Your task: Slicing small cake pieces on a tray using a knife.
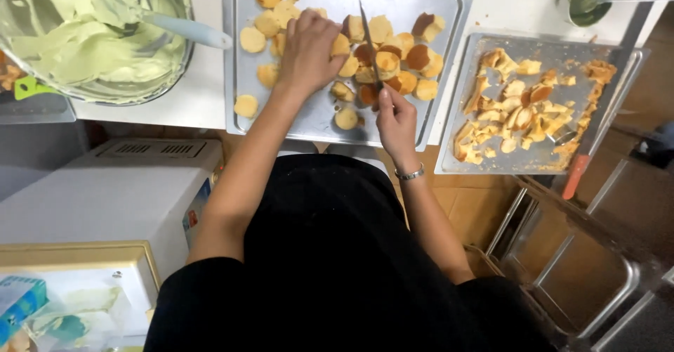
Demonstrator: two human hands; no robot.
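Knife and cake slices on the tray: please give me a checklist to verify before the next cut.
1. Right hand grips the knife: ok.
2. Left hand steadies the cake slices: ok, it rests on them.
3. Left fingertips away from the blade: cannot tell, they are hidden under the hand.
4. Tray lies flat on the counter: not ok, its near edge hangs over the counter.
5. Scrap tray close by on the right: ok.
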